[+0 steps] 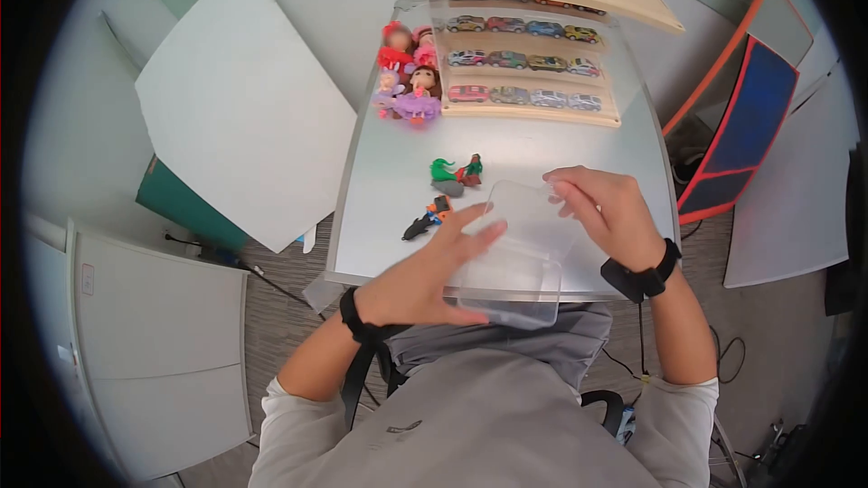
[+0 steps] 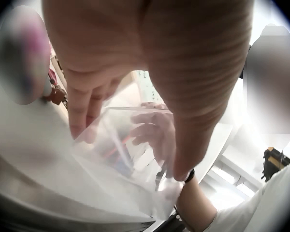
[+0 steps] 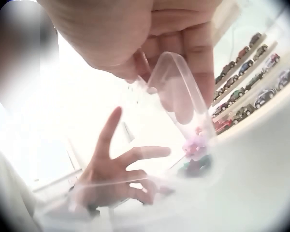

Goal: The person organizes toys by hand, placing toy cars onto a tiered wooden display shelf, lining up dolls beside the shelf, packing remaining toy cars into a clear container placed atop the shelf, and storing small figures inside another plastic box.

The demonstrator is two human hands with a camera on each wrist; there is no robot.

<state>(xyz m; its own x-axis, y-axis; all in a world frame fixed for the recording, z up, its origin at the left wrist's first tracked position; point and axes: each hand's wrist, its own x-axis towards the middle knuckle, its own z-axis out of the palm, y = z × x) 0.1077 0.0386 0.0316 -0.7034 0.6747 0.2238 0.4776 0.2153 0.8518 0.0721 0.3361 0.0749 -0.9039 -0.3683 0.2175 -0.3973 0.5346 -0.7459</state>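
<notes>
A clear plastic box (image 1: 526, 217) stands opened out over the table's near edge, its lower part (image 1: 511, 303) hanging beyond that edge. My right hand (image 1: 608, 210) pinches its far right corner between thumb and fingers. The left hand (image 1: 434, 267) is at the box's left side, fingers spread and mostly straight; in the left wrist view its fingers (image 2: 89, 113) and thumb lie either side of the clear plastic. Just beyond the left hand are a black toy figure (image 1: 417, 227), an orange and blue piece (image 1: 439, 209), and small green, grey and red-brown figures (image 1: 448, 177).
Dolls in red, pink and purple dresses (image 1: 418, 104) sit at the table's far left. Beside them a wooden display rack (image 1: 533, 113) holds rows of toy cars. White panels (image 1: 244, 108) stand left of the table (image 1: 380, 244), an orange-framed panel (image 1: 737, 126) to its right.
</notes>
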